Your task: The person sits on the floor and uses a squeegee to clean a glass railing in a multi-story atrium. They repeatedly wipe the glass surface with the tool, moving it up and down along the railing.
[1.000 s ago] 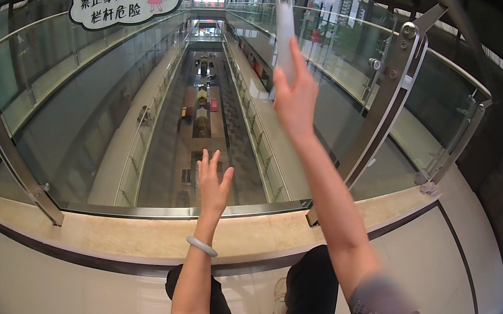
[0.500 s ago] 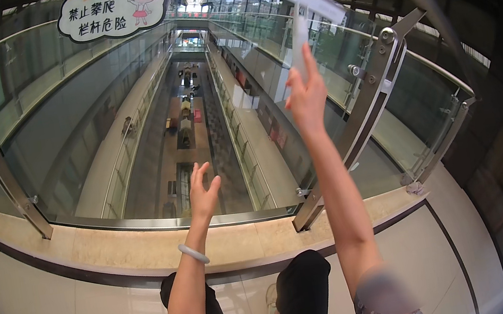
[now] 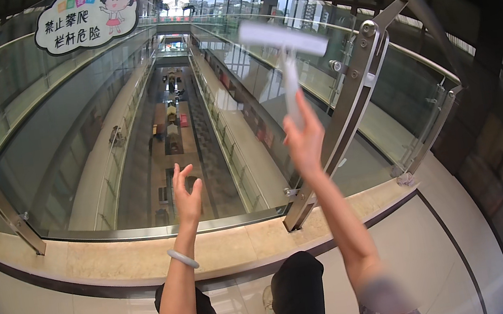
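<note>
A white T-shaped squeegee (image 3: pixel 283 40) is held up by its handle in my right hand (image 3: pixel 305 139), with the index finger stretched along the grip. Its wide head lies in front of the upper right part of the glass panel (image 3: pixel 132 142); whether the blade touches the glass I cannot tell. Lower and to the left, my left hand (image 3: pixel 187 196) is raised with nothing in it, thumb and fingers apart, in front of the same panel. A pale bangle (image 3: pixel 183 258) circles my left wrist.
Steel posts (image 3: pixel 348 110) flank the panel, and a beige stone ledge (image 3: pixel 148 251) runs along its foot. A cloud-shaped sign (image 3: pixel 86 18) is at the upper left. Beyond the glass, a deep atrium drops to a lower floor. A crumpled cloth (image 3: pixel 405 179) lies on the ledge at right.
The squeegee and my right hand have come down and a little to the left. My left hand stays open, and the whole view has shifted slightly.
</note>
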Demonstrator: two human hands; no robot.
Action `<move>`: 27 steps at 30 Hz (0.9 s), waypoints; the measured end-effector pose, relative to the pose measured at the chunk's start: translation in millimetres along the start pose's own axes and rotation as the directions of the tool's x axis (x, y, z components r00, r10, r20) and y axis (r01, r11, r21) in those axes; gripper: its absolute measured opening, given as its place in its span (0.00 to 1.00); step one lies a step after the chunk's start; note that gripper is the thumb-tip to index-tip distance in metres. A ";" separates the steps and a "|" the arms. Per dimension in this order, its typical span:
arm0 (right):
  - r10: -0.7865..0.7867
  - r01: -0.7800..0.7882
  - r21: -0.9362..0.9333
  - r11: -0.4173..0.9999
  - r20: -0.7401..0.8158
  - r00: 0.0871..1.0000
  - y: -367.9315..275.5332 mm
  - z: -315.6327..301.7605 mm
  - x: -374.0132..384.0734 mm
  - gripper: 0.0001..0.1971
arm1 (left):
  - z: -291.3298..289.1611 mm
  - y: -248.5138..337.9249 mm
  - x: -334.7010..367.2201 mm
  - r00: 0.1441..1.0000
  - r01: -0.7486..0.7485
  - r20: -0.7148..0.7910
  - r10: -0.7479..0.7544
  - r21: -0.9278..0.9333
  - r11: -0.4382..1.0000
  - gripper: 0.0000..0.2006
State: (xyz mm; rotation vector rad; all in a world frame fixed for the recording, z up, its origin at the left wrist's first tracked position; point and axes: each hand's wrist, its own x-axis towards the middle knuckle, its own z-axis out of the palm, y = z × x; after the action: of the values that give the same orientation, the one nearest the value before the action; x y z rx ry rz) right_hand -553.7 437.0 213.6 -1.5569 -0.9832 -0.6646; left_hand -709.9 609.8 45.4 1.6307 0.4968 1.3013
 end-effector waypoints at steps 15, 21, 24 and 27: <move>-0.025 0.026 -0.017 1.000 0.076 0.997 52.1 -20.5 -42.5 0.32 | -7.0 0.0 5.3 0.998 0.060 0.023 -0.059 -0.058 0.997 0.20; 0.060 -0.057 0.068 0.996 -0.045 0.997 -7.5 -46.7 92.5 0.31 | -12.6 -3.2 5.4 0.992 0.111 0.067 -0.104 -0.106 0.988 0.21; 0.037 -0.032 0.087 0.996 -0.059 0.998 -9.6 -60.6 127.9 0.32 | -6.0 -5.9 4.4 0.991 0.122 0.072 -0.111 -0.154 0.981 0.20; -0.062 0.062 -0.002 0.998 -0.079 0.995 30.7 -45.4 98.0 0.32 | -3.1 -13.1 3.0 0.996 0.089 0.042 -0.084 -0.120 0.989 0.20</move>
State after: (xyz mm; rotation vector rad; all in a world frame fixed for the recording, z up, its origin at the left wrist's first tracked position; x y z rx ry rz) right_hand -474.6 415.1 290.1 -1.4932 -0.9752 -0.7633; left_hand -708.6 619.4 35.7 1.5132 0.4519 1.2114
